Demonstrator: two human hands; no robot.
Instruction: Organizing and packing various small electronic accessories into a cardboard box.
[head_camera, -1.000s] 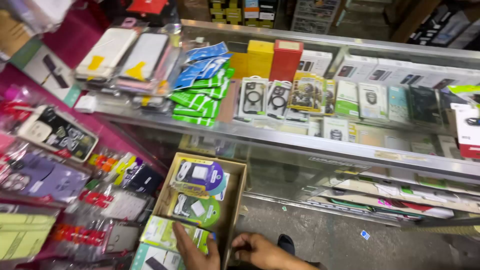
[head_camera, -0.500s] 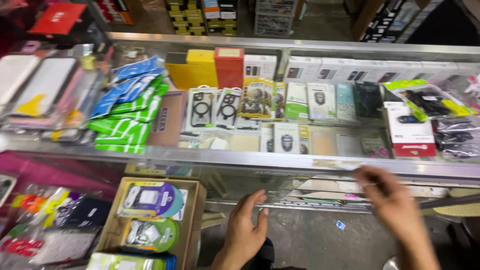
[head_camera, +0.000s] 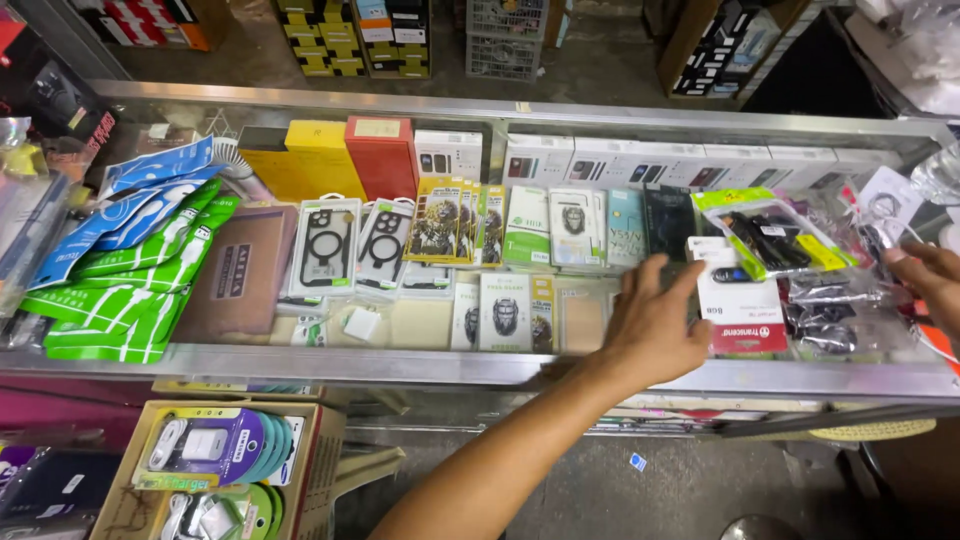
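My left hand (head_camera: 655, 325) reaches out over the glass counter top (head_camera: 420, 365), fingers apart and holding nothing. Its fingertips are beside a white carded packet with a red band (head_camera: 745, 310) and a black phone-case pack (head_camera: 668, 222). My right hand (head_camera: 928, 280) comes in at the right edge, mostly cut off. Its fingers lie on clear plastic packets (head_camera: 835, 300), and I cannot tell whether it grips one. A yellow-green packet with black parts (head_camera: 765, 232) lies between the two hands.
Under the glass are rows of phone-case packs (head_camera: 355, 245), yellow and red boxes (head_camera: 345, 155), white boxes (head_camera: 620, 160) and green and blue cable packets (head_camera: 130, 270). A cardboard box of charger packs (head_camera: 215, 455) stands on the floor at lower left. Stacked cartons (head_camera: 350, 35) stand beyond the counter.
The view has swung right and up, away from the cardboard box. Both hands rose from beside the box to the counter, the left to its middle and the right to the far right edge.
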